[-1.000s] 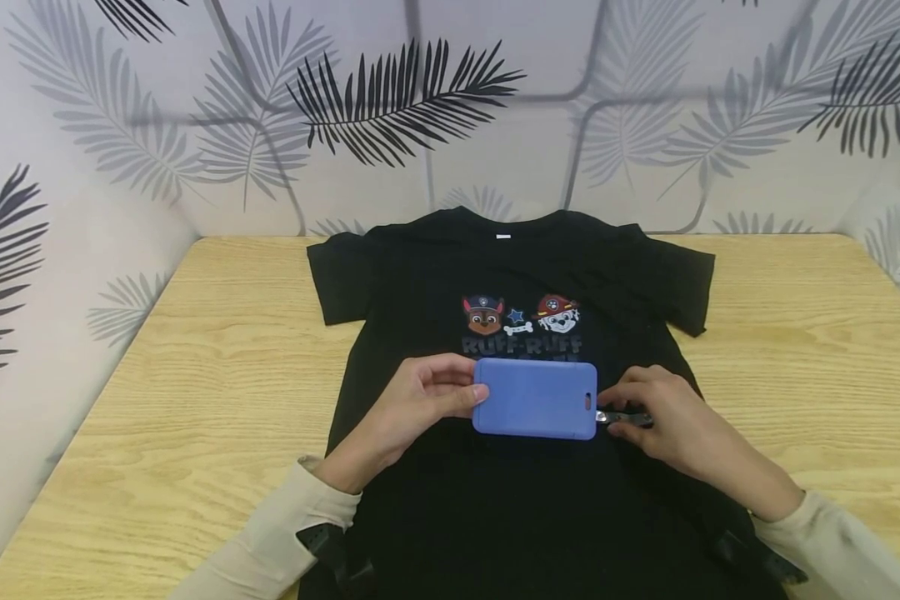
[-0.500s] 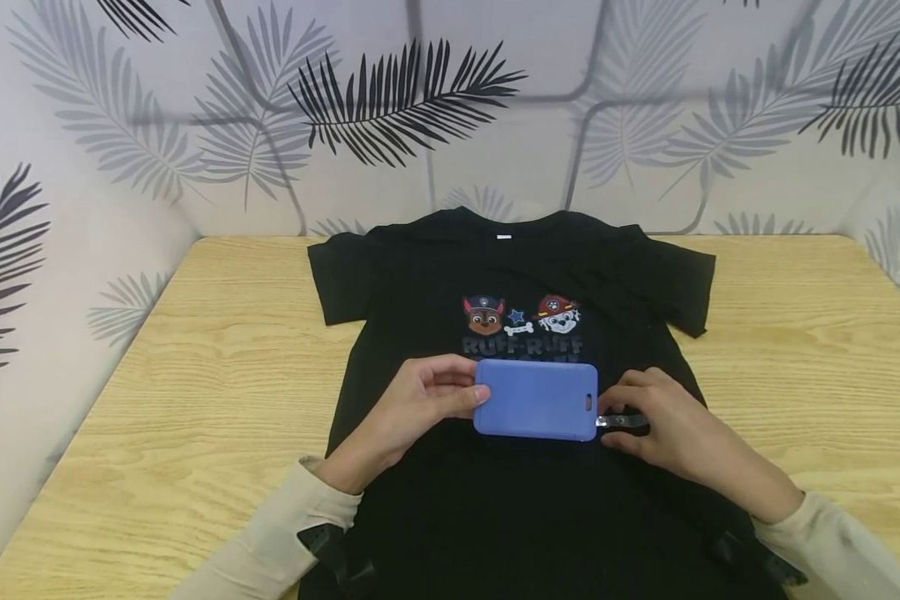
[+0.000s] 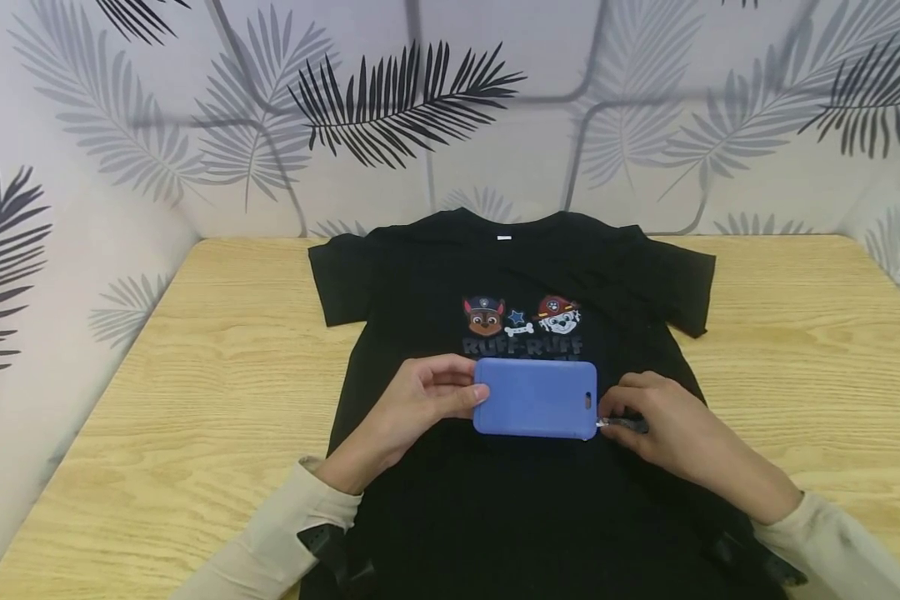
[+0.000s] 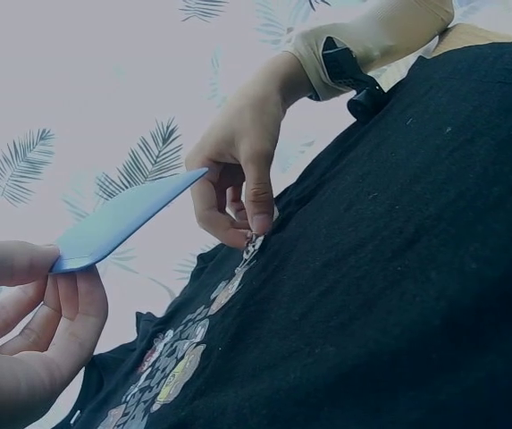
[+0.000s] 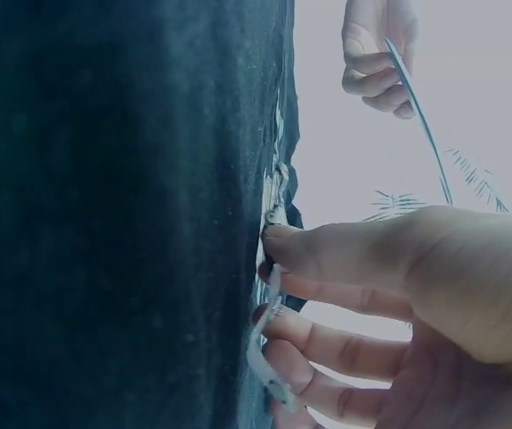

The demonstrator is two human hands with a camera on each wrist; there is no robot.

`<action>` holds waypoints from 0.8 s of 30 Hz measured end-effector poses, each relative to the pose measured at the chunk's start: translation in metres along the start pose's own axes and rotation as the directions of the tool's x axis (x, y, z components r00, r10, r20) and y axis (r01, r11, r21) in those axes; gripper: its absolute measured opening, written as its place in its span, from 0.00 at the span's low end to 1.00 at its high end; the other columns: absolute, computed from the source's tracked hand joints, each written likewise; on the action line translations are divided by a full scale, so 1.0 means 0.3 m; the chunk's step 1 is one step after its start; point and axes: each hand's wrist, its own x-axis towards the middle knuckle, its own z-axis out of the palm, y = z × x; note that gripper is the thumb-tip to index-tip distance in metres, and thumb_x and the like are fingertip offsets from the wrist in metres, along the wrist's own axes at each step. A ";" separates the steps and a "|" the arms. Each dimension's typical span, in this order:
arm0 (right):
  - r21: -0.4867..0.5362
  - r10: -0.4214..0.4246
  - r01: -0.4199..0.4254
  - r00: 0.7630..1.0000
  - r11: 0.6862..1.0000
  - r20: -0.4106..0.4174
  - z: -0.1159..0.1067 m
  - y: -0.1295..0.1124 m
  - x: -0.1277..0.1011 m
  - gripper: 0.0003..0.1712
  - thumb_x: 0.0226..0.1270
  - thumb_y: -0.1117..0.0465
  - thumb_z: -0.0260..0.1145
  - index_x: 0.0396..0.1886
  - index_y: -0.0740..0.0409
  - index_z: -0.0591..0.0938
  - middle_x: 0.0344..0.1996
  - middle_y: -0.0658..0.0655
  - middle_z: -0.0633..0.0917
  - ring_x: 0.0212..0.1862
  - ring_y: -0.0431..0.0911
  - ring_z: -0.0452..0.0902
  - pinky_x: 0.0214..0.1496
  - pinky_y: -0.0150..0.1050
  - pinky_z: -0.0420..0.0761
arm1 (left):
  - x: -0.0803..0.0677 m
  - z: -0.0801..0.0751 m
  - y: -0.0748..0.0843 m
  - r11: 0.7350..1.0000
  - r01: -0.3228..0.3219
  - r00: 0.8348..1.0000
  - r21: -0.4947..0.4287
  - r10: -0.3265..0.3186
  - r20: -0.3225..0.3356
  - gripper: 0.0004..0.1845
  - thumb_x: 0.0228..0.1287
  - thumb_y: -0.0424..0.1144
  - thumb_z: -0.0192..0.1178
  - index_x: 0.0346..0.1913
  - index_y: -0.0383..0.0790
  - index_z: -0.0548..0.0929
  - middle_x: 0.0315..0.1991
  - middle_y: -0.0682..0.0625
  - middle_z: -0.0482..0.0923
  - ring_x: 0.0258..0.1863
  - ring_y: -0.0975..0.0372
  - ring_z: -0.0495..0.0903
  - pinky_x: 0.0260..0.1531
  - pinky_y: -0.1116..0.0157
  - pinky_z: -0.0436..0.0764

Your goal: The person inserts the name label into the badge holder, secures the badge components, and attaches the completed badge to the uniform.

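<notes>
A blue badge holder with a slot near its right end is held above the black T-shirt. My left hand pinches its left end between thumb and fingers; the left wrist view shows the holder tilted edge-on and raised off the cloth. At the holder's right end my right hand pinches a small metal badge clip with a short strap. In the right wrist view this strap hangs translucent beside the fingers, close to the shirt. Fingers partly cover the clip.
The T-shirt lies spread out on a wooden table, with a cartoon dog print on its chest. A leaf-patterned wall covering stands behind the table. Each sleeve has a dark wrist strap.
My right thumb and fingers have come closer together on the clip, and its strap has turned and is more covered. The left hand and badge holder have barely moved.
</notes>
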 end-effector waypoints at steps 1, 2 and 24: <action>0.004 0.007 -0.007 1.000 1.000 -0.008 -0.002 -0.002 0.001 0.09 0.49 0.65 0.78 0.27 0.51 0.84 0.26 0.44 0.79 0.31 0.40 0.73 0.32 0.40 0.78 | 0.000 0.000 0.000 1.000 0.000 1.000 -0.003 0.000 -0.001 0.15 0.64 0.30 0.62 0.51 0.25 0.78 0.44 0.37 0.82 0.38 0.56 0.85 0.44 0.56 0.84; 0.008 0.014 -0.014 1.000 1.000 -0.018 -0.003 -0.004 0.002 0.09 0.49 0.65 0.77 0.26 0.51 0.84 0.25 0.44 0.79 0.30 0.39 0.73 0.31 0.39 0.78 | 0.001 -0.001 -0.001 1.000 0.000 1.000 -0.003 0.000 -0.002 0.15 0.64 0.30 0.62 0.51 0.25 0.78 0.44 0.37 0.82 0.38 0.56 0.85 0.44 0.56 0.84; 0.232 0.158 -0.106 0.963 0.967 -0.217 -0.065 0.021 0.001 0.33 0.46 0.74 0.76 0.55 0.58 0.77 0.27 0.49 0.82 0.27 0.40 0.82 0.28 0.31 0.82 | 0.001 -0.017 0.009 1.000 -0.005 1.000 -0.001 0.005 -0.021 0.15 0.64 0.30 0.61 0.52 0.26 0.78 0.44 0.37 0.82 0.38 0.56 0.85 0.46 0.56 0.83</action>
